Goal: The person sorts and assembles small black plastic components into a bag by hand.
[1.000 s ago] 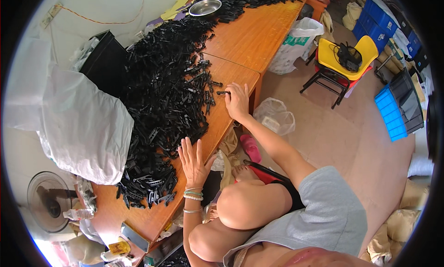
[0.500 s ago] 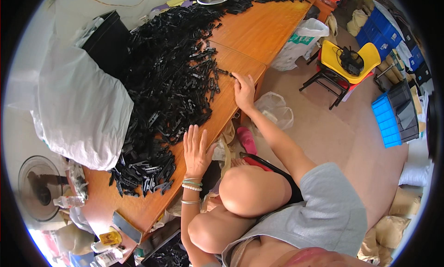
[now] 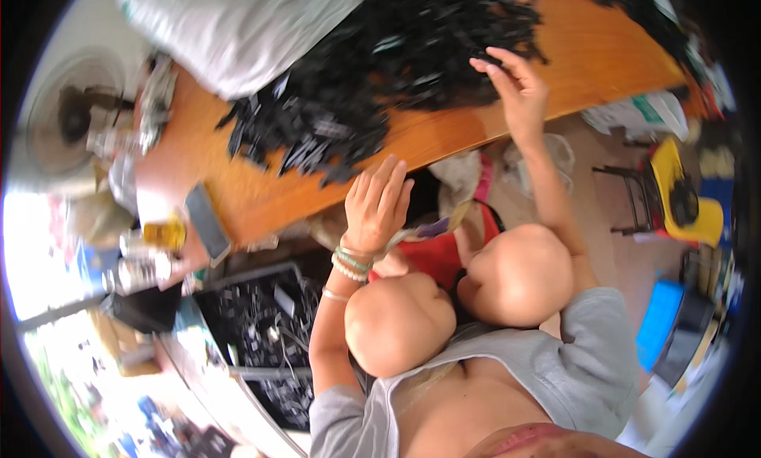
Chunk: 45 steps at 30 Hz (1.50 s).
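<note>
A large pile of small black plastic pieces (image 3: pixel 317 137), long and narrow like clips, covers much of the orange-brown wooden table (image 3: pixel 436 137). My right hand (image 3: pixel 523 101) is raised at the pile's near right side. Its thumb and finger close on what looks like one small black plastic piece (image 3: pixel 492 60), though blur softens its outline. My left hand (image 3: pixel 376 204) is held at the table's near edge, just below the pile's front corner. Its fingers are stretched out and nothing shows in them.
A white plastic bag (image 3: pixel 246 30) lies against the pile's far left. At the table's left end are a phone-like grey slab (image 3: pixel 208 220) and a yellow-labelled container (image 3: pixel 165 233). A black tray (image 3: pixel 258 315) of dark parts sits below. A yellow chair (image 3: pixel 670 192) stands right.
My head has turned left, so the table now runs more across the view and the black tray has come into sight. My right hand has lifted and moved toward the pile.
</note>
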Motion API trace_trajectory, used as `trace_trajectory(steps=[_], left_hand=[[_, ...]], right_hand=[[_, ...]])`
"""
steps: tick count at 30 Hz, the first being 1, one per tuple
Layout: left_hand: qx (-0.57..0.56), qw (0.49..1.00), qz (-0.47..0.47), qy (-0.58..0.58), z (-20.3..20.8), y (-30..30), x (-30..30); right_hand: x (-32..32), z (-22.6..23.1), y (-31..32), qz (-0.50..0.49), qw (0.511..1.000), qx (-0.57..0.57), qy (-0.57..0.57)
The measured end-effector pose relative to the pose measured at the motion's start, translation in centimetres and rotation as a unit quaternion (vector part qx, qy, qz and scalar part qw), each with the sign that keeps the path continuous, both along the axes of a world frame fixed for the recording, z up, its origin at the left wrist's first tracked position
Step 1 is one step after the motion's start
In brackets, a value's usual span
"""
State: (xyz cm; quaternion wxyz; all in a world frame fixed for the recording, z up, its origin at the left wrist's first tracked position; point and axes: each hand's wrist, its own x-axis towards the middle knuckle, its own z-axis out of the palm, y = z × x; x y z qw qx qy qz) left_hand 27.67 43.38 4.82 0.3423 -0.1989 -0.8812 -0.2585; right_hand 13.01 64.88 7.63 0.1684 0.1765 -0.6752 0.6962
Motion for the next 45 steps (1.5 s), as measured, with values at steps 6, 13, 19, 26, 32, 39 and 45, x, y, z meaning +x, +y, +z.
trace_trajectory(steps=[6, 13, 19, 26, 32, 39, 45], left_hand=[[0.059, 0.985, 0.160, -0.024, -0.5, -4.7, 1.1], [-0.012, 0.977, 0.190, -0.100, -0.7, -5.5, 1.1], [-0.022, 0.974, 0.174, -0.146, -1.7, -6.6, 2.0], [0.022, 0.989, 0.128, -0.072, -0.2, -4.7, 1.4], [0.504, 0.775, -0.008, -0.382, 0.8, -1.8, 1.0], [0.387, 0.856, -0.043, -0.340, 0.6, -0.7, 0.7], [0.224, 0.944, 0.015, -0.240, 0.3, -0.7, 0.9]], right_hand=[[2.3, 1.0, -5.7, 0.267, 0.950, 0.160, -0.018], [5.4, -1.0, -6.2, 0.361, 0.888, 0.181, -0.218], [6.2, -3.6, -6.3, 0.341, 0.899, 0.178, -0.209], [6.9, -4.1, -6.0, 0.332, 0.899, 0.128, -0.256], [7.6, -3.8, -5.3, 0.303, 0.932, 0.122, -0.159], [9.1, -3.4, -5.4, 0.217, 0.960, 0.110, -0.138], [9.2, -3.6, -5.6, 0.215, 0.968, 0.071, -0.109]])
